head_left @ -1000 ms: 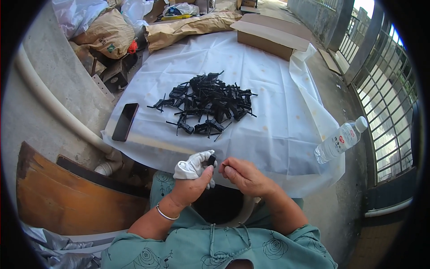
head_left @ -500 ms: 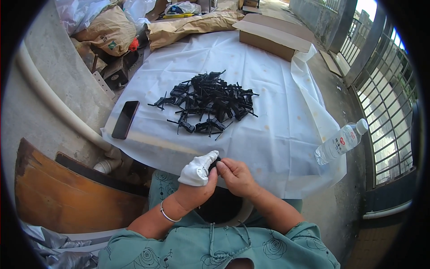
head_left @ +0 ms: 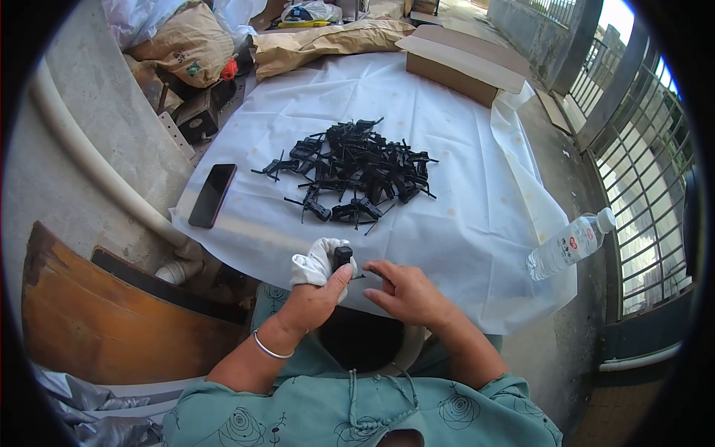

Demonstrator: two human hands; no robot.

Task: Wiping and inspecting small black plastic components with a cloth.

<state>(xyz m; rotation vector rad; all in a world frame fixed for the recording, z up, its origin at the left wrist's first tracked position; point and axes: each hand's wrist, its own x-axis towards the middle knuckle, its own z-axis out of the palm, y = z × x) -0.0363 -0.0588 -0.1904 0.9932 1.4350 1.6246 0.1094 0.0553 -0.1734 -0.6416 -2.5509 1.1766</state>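
Note:
A small black plastic part [head_left: 342, 257] sits upright in my left hand [head_left: 319, 298], gripped with the thumb against it. White cloth [head_left: 316, 262], perhaps a glove, covers the fingers of that hand. Just to the right is my right hand [head_left: 406, 290], its thumb and index finger apart near the part. Between the two hands a thin dark prong shows; whether my right fingers touch it is hard to make out. Beyond both hands lies a heap of similar black plastic parts [head_left: 365, 167] with thin prongs, on the white sheet [head_left: 268, 127] over the table.
A dark phone [head_left: 214, 195] lies at the table's left edge. On the right, a clear water bottle [head_left: 570, 242] lies tilted. An open cardboard box [head_left: 454, 71] and brown paper [head_left: 328, 46] are at the back. Below my hands stands a black round container [head_left: 361, 339].
My right hand has drawn away from the black part to the right, its fingers parting. My left hand has tilted, so more of the part shows above the thumb.

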